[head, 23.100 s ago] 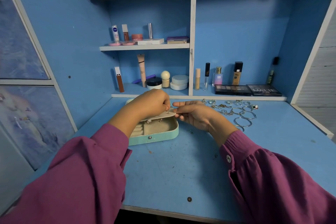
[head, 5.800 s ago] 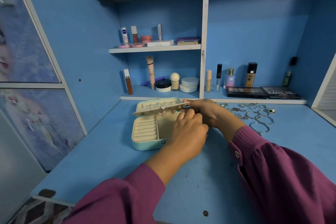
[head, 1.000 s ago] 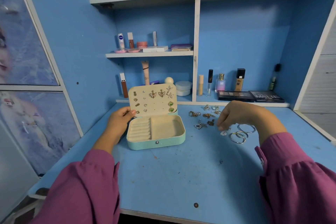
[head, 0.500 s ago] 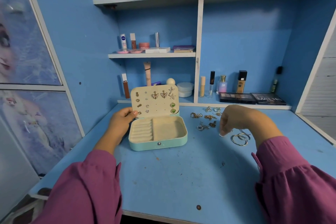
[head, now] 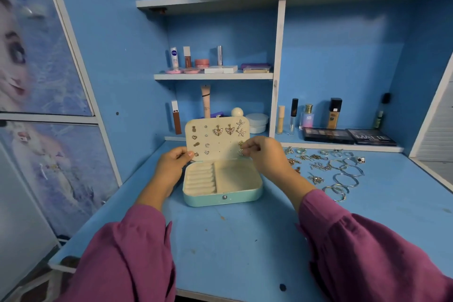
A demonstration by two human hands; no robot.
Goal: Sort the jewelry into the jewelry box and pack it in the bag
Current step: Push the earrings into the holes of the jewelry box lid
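Head view, near to far: purple sleeves low in frame, then the jewelry box (head: 221, 182) at centre with its tray bare. Left hand (head: 171, 167) pinches the earring panel (head: 217, 138) by its lower left edge; keep it upright and steady. Right hand (head: 263, 154) pinches a small earring (head: 241, 152) at the panel's lower right; line the post up with a free hole. Loose jewelry (head: 326, 167) lies right of centre.

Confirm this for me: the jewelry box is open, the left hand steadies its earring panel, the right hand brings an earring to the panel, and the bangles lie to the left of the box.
One detail is wrong. The head view shows the bangles lying to the right of the jewelry box, not the left. The rest stands: the box is open, the left hand holds the earring panel, and the right hand pinches an earring at it.
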